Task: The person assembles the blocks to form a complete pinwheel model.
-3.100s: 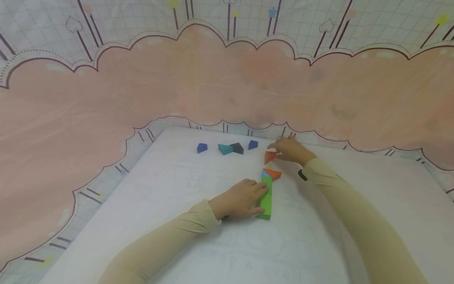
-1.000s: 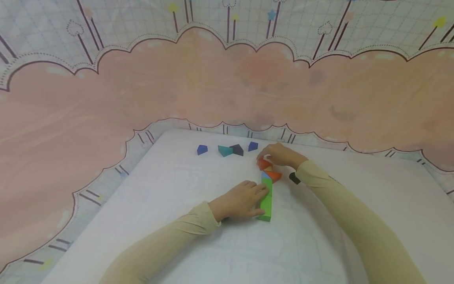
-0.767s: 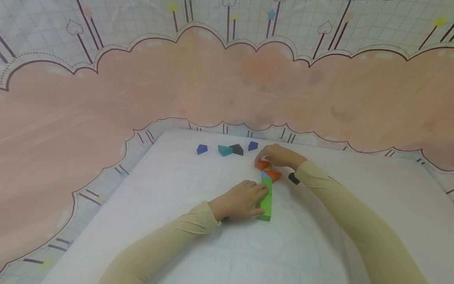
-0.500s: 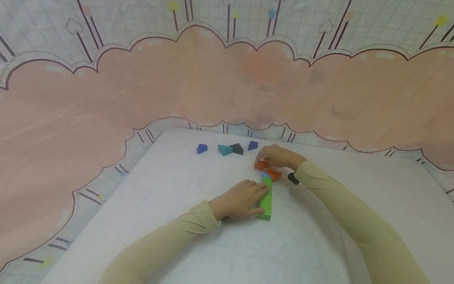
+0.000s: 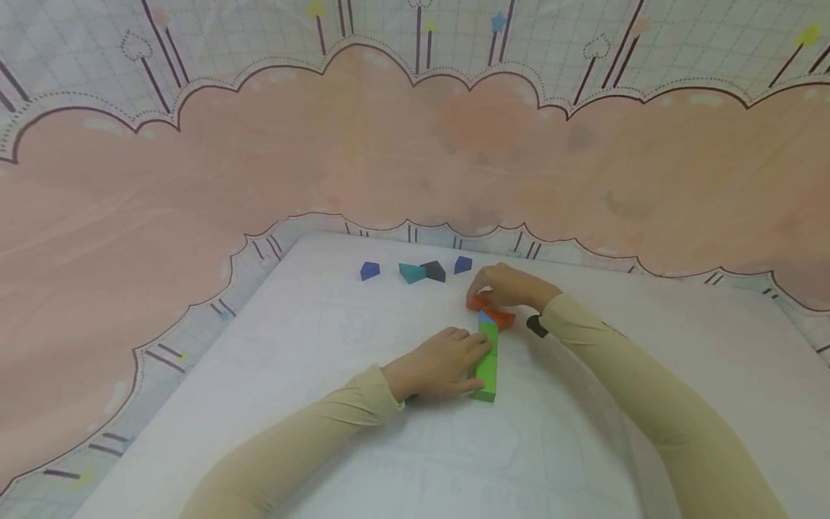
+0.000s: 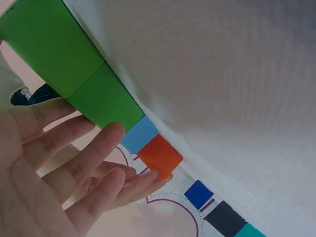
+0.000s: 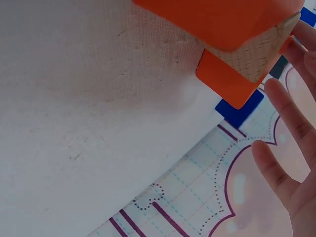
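Two green blocks [image 5: 485, 386] lie end to end on the white table, with a light blue triangular block [image 5: 485, 318] at their far end. My left hand [image 5: 437, 364] rests against their left side, its fingers spread and fairly straight. An orange block [image 5: 503, 319] points right from the blue one. Beyond it my right hand [image 5: 512, 285] pinches a second orange block [image 5: 478, 302] from above. The right wrist view shows a tan block with a woven-looking face [image 7: 256, 49] between the two orange ones. My right fingers partly cover the far orange block in the head view.
Along the back of the table stand a blue block [image 5: 370, 271], a teal block [image 5: 411, 273], a dark grey block [image 5: 434, 271] and another blue block [image 5: 463, 264]. A pink patterned cloth [image 5: 415, 158] hangs behind the table edge.
Since the earliest frame my right hand has moved left and slightly nearer, and the far orange block has shifted left and turned. In the last half second little differs. My left hand stays put.
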Tool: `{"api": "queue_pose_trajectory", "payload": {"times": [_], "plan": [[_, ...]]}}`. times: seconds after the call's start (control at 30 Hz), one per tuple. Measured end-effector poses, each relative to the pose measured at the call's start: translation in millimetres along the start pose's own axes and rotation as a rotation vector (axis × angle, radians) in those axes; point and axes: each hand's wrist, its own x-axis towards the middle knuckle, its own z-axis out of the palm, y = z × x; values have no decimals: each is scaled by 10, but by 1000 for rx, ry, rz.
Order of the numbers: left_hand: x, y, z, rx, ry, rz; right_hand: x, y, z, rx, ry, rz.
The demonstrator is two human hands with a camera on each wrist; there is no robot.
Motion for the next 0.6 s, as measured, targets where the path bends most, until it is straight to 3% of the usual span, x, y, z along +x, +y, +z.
{"api": "queue_pose_trajectory", "payload": {"times": [0.23,0.5,0.6], "plan": [[-12,6,-14,6,2,2,-55,96,-44,8,14,71],[-17,10,-29,2,-2,-1,-41,277,-21,-78,41,-5],[-17,13,-29,5,1,1,-23,307,15,-90,52,2]]}}
